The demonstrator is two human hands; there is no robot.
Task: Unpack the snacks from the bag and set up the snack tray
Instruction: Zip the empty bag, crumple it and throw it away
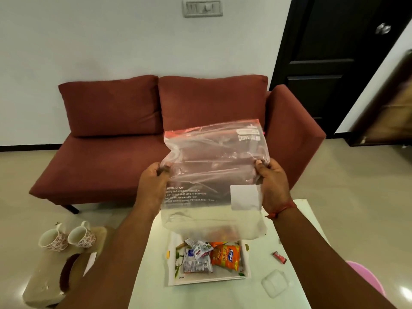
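Note:
I hold a clear zip bag (211,175) with a red seal strip up in the air above the table. My left hand (153,181) grips its left edge and my right hand (273,181) grips its right edge. The bag looks empty and hangs with its seal end away from me. Below it a white tray (172,279) lies on the white table (296,241). In the tray lie an orange Kurkure packet (226,256), a silver-grey packet (196,264) and small sachets (199,247).
A small red wrapped sweet (279,257) and a clear plastic lid (275,283) lie on the table right of the tray. Two floral cups (66,238) stand on a low stool at the left. A maroon sofa (156,130) is behind, a dark door (330,52) at right.

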